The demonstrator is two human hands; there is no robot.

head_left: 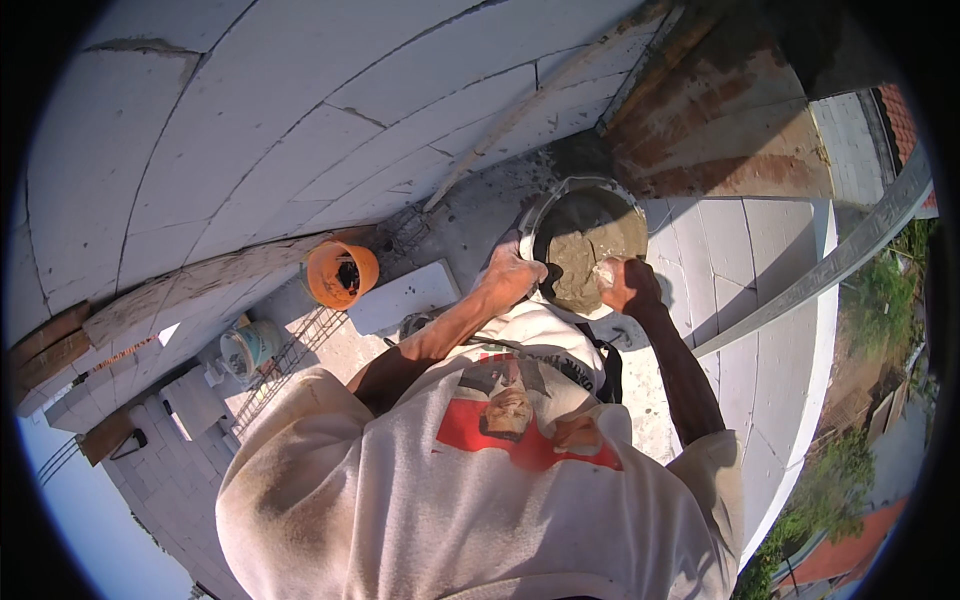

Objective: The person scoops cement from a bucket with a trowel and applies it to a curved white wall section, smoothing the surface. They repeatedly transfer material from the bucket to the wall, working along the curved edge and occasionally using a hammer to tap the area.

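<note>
A round, pale bucket (pixel 533 222) holds wet grey-brown mortar (pixel 590 245) with a lumpy surface. My left hand (pixel 515 274) is closed on the bucket's near left rim, its fingers dusted with dried mortar. Over the right side of the mortar, my right hand (pixel 631 286) is curled shut with whitish mortar smeared on its fingers. Whatever it grips is hidden under the fingers, and I cannot make it out.
White block walls rise on the left and run along the right. An orange bucket (pixel 342 274) stands left of a pale block (pixel 405 298). Farther left are another bucket (pixel 250 348) and wire reinforcement (pixel 285 365). A stained board (pixel 715 120) and a long metal strip (pixel 820 265) are at right.
</note>
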